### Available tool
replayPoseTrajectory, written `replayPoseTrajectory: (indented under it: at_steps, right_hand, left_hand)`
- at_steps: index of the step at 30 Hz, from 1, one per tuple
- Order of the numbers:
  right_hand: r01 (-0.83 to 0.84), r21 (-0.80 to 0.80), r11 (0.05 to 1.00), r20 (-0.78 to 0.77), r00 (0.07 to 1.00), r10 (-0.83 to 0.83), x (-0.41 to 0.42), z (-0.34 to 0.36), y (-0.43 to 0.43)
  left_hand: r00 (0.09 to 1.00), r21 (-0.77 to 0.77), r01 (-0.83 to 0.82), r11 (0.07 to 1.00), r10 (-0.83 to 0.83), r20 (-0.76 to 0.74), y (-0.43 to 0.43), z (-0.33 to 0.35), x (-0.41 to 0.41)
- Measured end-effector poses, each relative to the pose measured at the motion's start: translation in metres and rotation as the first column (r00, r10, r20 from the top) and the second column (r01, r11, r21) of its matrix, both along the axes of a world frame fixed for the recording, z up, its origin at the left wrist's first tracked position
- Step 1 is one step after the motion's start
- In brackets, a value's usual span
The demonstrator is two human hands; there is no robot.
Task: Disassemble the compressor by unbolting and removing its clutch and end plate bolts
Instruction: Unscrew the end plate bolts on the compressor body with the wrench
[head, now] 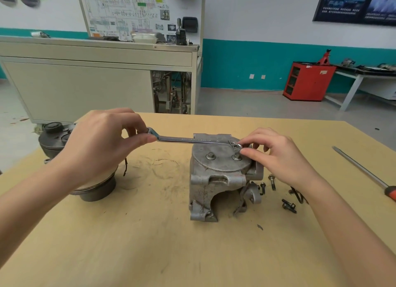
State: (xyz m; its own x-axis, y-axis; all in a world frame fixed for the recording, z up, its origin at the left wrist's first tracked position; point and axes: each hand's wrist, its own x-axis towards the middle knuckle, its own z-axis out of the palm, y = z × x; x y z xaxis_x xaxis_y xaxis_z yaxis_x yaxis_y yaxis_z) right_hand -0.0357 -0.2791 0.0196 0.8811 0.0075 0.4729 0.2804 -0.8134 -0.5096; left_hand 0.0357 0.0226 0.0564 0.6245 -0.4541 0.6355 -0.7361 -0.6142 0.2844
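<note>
This is a car-repair training workshop. At twelve o'clock a tall board (128,10) carries a printed wiring diagram above a grey cabinet bench (85,89), with cables showing through its open side. At two o'clock a red tool cabinet (306,80) stands on the concrete floor (246,104) with a red jack stand (323,58) on top. At one o'clock hangs a dashboard poster (353,3). The grime-smeared wooden table (150,243) holds a wrench (188,139), loose bolts (272,181) and a screwdriver (360,168).
</note>
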Motion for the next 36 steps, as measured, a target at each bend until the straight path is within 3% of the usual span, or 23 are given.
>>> replayPoseTrajectory:
  at_steps: [10, 17, 28, 34, 36]
  right_hand:
    - [-0.067, -0.013, 0.998, -0.004, 0.998, 0.067, -0.003, -0.001, 0.0]
    - [-0.128, -0.044, 0.991, -0.081, 0.989, 0.124, 0.001, 0.003, -0.003]
    - [-0.164, 0.18, 0.97, -0.178, 0.964, 0.196, 0.003, -0.002, -0.006]
    - [-0.127, 0.202, 0.971, -0.15, 0.976, 0.158, 0.0, -0.019, -0.005]
    - [-0.144, 0.16, 0.976, -0.242, 0.953, 0.18, 0.0, -0.021, -0.009]
  left_hand:
    - [0.998, 0.085, -0.062, 0.994, 0.062, 0.003, -0.001, 0.0, -0.006]
    - [0.991, 0.226, 0.095, 0.969, -0.113, 0.068, 0.011, -0.002, -0.018]
    - [0.992, 0.375, 0.106, 0.921, -0.125, 0.028, 0.023, 0.002, -0.03]
    - [0.99, 0.393, 0.125, 0.911, -0.138, 0.004, 0.025, 0.002, -0.029]
    - [0.992, 0.416, 0.123, 0.901, -0.126, -0.021, 0.025, 0.003, -0.029]
